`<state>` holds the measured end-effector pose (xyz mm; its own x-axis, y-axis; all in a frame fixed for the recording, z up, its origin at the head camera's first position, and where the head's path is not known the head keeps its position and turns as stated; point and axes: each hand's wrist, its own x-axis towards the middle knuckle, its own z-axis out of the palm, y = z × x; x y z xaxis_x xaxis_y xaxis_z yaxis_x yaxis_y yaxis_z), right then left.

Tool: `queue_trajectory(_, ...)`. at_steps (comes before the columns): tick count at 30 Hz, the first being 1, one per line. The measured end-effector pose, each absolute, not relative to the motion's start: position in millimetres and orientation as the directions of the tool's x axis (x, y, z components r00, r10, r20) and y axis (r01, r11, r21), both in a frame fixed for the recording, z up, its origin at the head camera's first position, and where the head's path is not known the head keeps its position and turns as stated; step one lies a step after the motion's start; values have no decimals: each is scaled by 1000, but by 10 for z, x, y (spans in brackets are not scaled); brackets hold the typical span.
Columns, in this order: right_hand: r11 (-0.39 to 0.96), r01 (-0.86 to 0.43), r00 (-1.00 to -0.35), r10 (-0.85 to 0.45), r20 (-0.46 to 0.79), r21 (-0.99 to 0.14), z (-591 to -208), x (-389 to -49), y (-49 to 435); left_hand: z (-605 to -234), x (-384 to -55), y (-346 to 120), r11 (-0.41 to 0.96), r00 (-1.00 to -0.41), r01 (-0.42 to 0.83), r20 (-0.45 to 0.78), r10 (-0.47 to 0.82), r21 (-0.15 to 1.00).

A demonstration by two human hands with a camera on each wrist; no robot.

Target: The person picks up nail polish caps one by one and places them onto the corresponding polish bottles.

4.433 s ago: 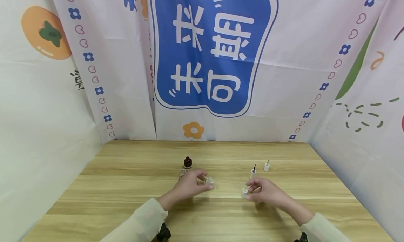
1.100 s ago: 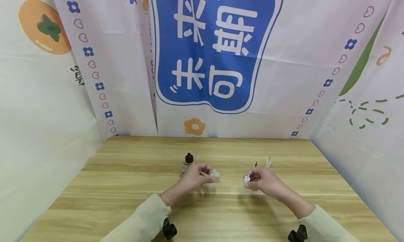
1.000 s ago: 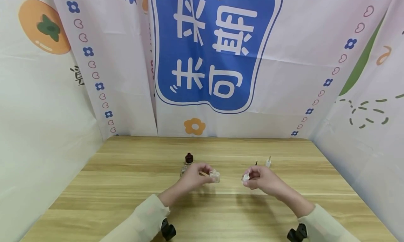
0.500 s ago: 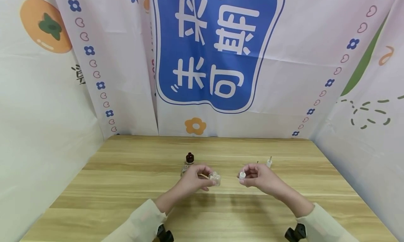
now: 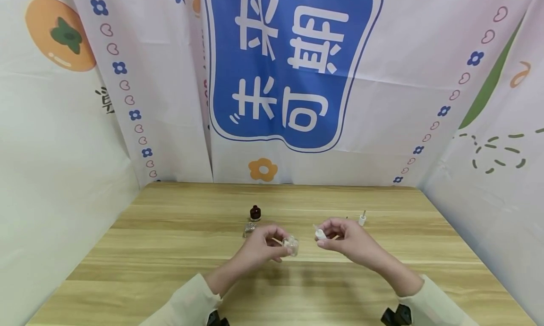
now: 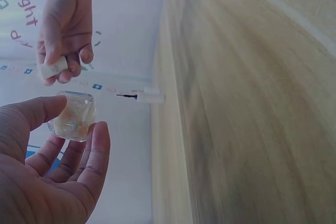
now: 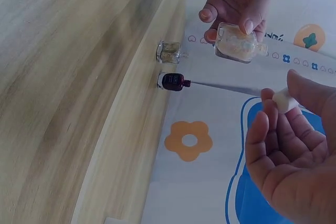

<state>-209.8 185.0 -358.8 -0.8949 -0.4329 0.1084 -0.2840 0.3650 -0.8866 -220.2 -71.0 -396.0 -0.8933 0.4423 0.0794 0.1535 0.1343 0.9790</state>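
Observation:
Between thumb and fingers, my left hand (image 5: 260,246) holds a clear glass nail polish bottle (image 5: 292,246) above the table. The bottle has pale, shiny contents and an uncapped neck, seen in the right wrist view. To its right, my right hand (image 5: 352,243) pinches a white nail polish cap (image 7: 283,101), tilted, with a small gap between cap and bottle. The cap's brush is hard to make out. Left of the hands stand an open dark red nail polish bottle (image 7: 173,82) and a clear bottle with glitter (image 7: 170,52).
A white cap with its brush upward (image 5: 362,219) stands at the right on the wooden table (image 5: 191,260). Near it, a white cap with a dark brush (image 6: 150,98) is mostly behind my right hand in the head view. Printed cloth (image 5: 170,104) hangs around the table.
My right hand has lifted the white cap off the table and moved left, tilting it. My left hand has raised the clear bottle and shifted slightly right, so the two are closer.

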Motion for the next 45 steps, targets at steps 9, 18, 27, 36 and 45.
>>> queue_trajectory(9, 386, -451, -856, -440, 269, -804, -3575, -2056, 1786, -3962, -2137, -701, 118, -890, 185, 115, 441, 976)
queue_trajectory(18, 378, -550, -809, -461, 364, -744, -3591, -2046, 1763, -3957, -2123, -694, 121, -890, 201, 130, 438, 972)
queue_trajectory(27, 378, -536, -813, -471, 341, -755, -3616, -2037, 1742, -3971, -2110, -672, 122, -895, 192, 122, 429, 974)
queue_trajectory(36, 373, -534, -809, -486, 330, -759, -3633, -2028, 1746, -3983, -2104, -654, 121, -891, 199, 128, 436, 973)
queue_trajectory(45, 339, -518, -808, -495, 319, -785, -3664, -2032, 1719, -3983, -2088, -626, 115, -890, 193, 124, 439, 974)
